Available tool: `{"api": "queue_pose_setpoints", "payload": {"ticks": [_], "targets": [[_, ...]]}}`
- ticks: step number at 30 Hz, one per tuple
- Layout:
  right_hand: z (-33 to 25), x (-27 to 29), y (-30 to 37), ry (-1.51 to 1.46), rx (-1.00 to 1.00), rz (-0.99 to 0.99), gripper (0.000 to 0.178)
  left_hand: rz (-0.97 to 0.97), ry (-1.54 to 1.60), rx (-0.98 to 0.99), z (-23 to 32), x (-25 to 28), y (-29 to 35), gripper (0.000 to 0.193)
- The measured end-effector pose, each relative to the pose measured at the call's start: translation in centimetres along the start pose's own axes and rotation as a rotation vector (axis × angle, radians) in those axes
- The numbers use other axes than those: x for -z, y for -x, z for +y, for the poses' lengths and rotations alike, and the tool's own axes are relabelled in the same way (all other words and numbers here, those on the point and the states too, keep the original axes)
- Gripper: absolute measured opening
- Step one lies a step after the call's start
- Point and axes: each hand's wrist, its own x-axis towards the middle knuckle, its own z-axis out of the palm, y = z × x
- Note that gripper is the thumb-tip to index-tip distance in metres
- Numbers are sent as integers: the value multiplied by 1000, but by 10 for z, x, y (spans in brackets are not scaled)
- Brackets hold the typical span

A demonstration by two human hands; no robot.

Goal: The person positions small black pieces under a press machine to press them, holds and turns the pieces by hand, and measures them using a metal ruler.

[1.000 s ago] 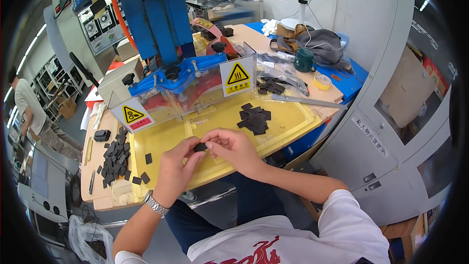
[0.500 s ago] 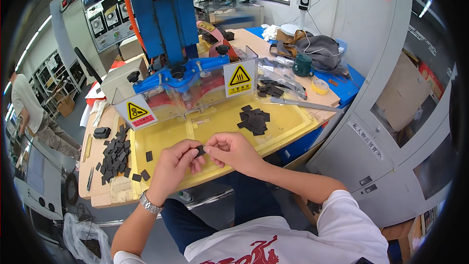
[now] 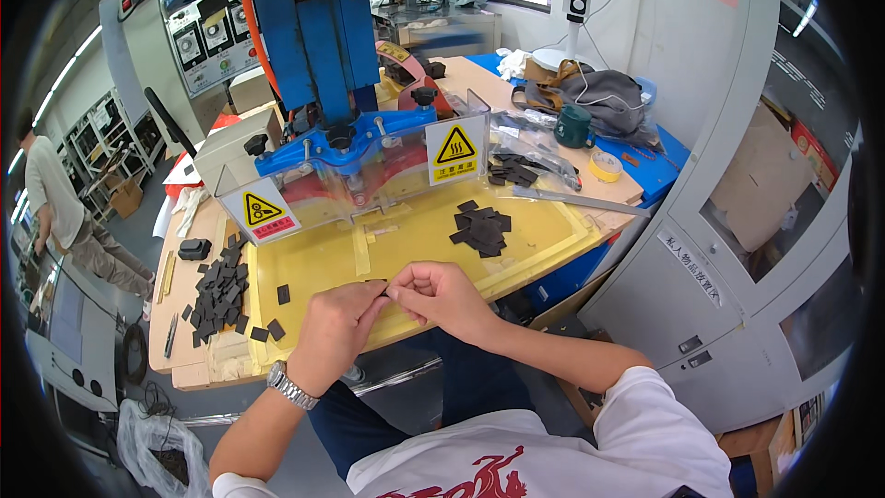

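Observation:
My left hand (image 3: pixel 339 321), a metal watch on its wrist, and my right hand (image 3: pixel 441 301) meet over the near edge of the yellow-covered table. Between their pinched fingertips is a small black rectangular piece (image 3: pixel 384 294), of which only a thin dark edge shows. The back of my left hand faces up and hides most of it. A heap of the same flat black pieces (image 3: pixel 221 293) lies at the left, with a few loose ones beside it. One single piece (image 3: pixel 283 294) rests apart on the yellow surface. Farther right lies a smaller heap (image 3: pixel 481 230).
A blue press (image 3: pixel 318 46) stands behind a clear guard (image 3: pixel 346 189) with warning signs. A steel ruler (image 3: pixel 579 200), a yellow tape roll (image 3: pixel 605 165) and a dark green mug (image 3: pixel 573 126) are at the right. A tweezer-like tool (image 3: pixel 171 336) lies at the left edge. A person (image 3: pixel 64 194) stands far left.
My left hand has turned so that its back faces up, and the black piece between my fingertips is now mostly hidden. Both heaps lie as before.

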Motion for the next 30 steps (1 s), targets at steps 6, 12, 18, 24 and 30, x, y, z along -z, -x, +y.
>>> {"api": "queue_pose_setpoints", "payload": {"ticks": [6, 12, 18, 24, 30], "targets": [[-8, 5, 1, 313, 257, 71, 28, -33, 96, 146, -15, 1, -17, 18], [5, 11, -11, 331, 300, 34, 40, -89, 216, 162, -36, -11, -30, 18], [18, 19, -35, 445, 294, 136, 38, -54, 96, 201, -50, -15, -34, 36], [30, 39, -86, 689, 262, 231, 41, -72, -150, 62, -73, 19, -13, 39], [44, 39, -114, 854, 241, 222, 50, -139, -210, 70, -90, 27, 0, 38]]}}
